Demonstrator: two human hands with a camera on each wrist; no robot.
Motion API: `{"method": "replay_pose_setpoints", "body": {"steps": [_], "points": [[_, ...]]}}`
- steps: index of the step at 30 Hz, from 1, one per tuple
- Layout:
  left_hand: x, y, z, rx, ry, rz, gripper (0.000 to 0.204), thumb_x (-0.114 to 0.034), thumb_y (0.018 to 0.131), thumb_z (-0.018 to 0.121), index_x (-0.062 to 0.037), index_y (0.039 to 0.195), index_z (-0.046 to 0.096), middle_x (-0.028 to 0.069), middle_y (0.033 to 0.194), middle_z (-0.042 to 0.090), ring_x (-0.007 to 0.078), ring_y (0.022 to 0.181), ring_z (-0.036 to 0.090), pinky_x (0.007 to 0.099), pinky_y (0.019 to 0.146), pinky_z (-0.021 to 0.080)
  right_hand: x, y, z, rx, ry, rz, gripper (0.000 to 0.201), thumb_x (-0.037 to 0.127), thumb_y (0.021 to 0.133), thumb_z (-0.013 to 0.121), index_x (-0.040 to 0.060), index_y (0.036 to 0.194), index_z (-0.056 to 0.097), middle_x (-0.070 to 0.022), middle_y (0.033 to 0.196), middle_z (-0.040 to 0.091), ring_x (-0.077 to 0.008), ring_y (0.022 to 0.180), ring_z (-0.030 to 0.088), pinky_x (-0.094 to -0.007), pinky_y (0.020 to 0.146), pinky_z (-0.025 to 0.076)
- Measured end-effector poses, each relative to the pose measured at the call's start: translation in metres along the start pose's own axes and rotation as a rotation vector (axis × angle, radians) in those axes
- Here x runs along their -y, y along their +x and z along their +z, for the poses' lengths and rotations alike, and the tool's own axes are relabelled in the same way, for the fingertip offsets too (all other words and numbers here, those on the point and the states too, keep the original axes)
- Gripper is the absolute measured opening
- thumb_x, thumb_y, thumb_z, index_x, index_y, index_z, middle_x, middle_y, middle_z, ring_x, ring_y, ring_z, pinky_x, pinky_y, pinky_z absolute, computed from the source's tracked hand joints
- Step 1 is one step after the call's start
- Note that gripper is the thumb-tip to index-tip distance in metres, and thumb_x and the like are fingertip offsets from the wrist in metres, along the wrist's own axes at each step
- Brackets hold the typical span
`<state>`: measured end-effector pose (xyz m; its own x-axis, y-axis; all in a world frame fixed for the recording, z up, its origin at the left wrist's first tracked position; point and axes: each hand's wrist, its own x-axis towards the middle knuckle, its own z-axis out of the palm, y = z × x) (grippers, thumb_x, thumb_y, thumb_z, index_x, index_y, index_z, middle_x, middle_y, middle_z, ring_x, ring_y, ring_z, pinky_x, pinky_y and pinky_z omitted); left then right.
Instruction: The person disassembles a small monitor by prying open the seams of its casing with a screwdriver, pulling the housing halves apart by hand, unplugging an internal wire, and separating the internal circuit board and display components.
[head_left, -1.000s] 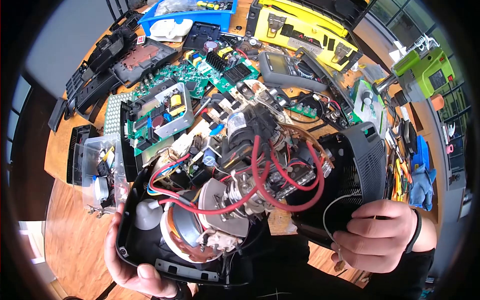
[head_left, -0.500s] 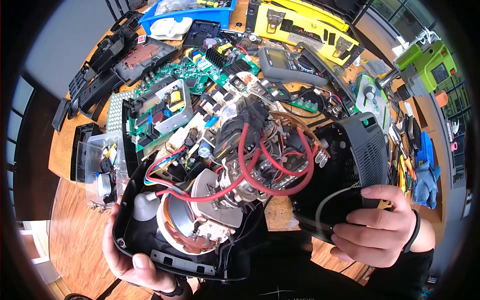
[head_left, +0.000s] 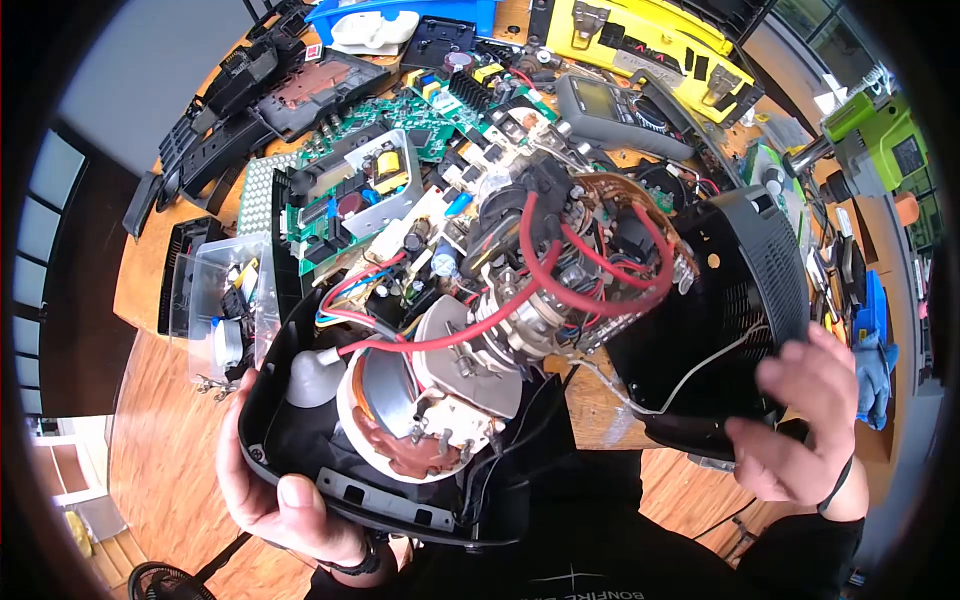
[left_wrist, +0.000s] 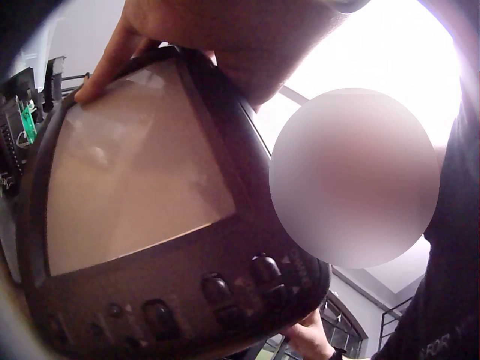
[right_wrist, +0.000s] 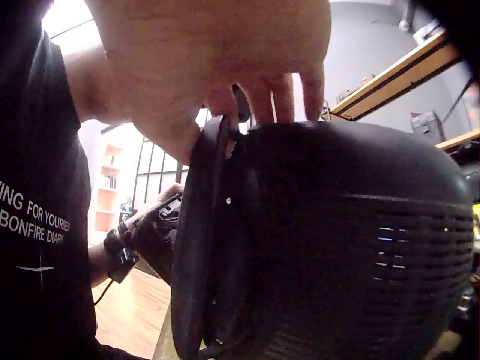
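Observation:
My left hand [head_left: 290, 510] grips the near left corner of a small television's front casing [head_left: 395, 512], thumb on the rim. Inside sit the picture tube [head_left: 375, 385] with its copper coil, a white suction-cup-shaped cap [head_left: 312, 378] and thick red wires [head_left: 440, 343]. The left wrist view shows the screen [left_wrist: 135, 172] and buttons [left_wrist: 216, 286] from the front. At the right, my right hand [head_left: 810, 410], blurred, has its fingers spread at the edge of the black vented rear shell [head_left: 680, 340]. A thin white wire [head_left: 695, 372] crosses the shell's inside.
Circuit boards [head_left: 380, 130], a multimeter [head_left: 620, 118] and a yellow case [head_left: 640, 55] crowd the bench behind. A clear plastic box [head_left: 235, 300] of parts stands left. Tools and a blue glove [head_left: 875, 370] lie right, near a green machine [head_left: 890, 140].
The right hand's fingers have loosened and spread at the rear shell's edge. The white wire, earlier hanging by those fingers, now lies across the shell's inside. The left hand keeps its grip.

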<state>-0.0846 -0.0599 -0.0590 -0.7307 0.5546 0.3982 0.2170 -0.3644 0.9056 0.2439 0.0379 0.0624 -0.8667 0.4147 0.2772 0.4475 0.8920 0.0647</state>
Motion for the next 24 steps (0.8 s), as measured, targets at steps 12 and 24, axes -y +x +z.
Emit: {"method": "replay_pose_setpoints", "body": {"steps": [12,24], "points": [[0.0,-0.004,-0.002,-0.009,-0.018,-0.014,0.072,-0.038,0.084,0.071,0.0097,0.133,0.048,0.0293,0.135,0.052,0.038,0.124,0.055,0.0501,0.108,0.042,0.011,-0.028,0.01,-0.004,0.296,0.648,0.094,0.028,0.066,0.08,-0.0011,0.145,0.039,-0.0311,0.152,0.03,-0.0472,0.142,0.032,-0.054,0.114,0.026],[0.001,-0.004,-0.003,0.004,0.06,0.003,0.07,-0.043,0.086,0.064,0.0069,0.133,0.048,0.0257,0.138,0.05,0.0366,0.125,0.053,0.0492,0.108,0.041,-0.021,-0.035,0.021,-0.164,0.306,0.589,0.085,0.022,0.06,0.061,-0.001,0.14,0.046,-0.0269,0.149,0.04,-0.0433,0.141,0.036,-0.0512,0.116,0.026]]}}
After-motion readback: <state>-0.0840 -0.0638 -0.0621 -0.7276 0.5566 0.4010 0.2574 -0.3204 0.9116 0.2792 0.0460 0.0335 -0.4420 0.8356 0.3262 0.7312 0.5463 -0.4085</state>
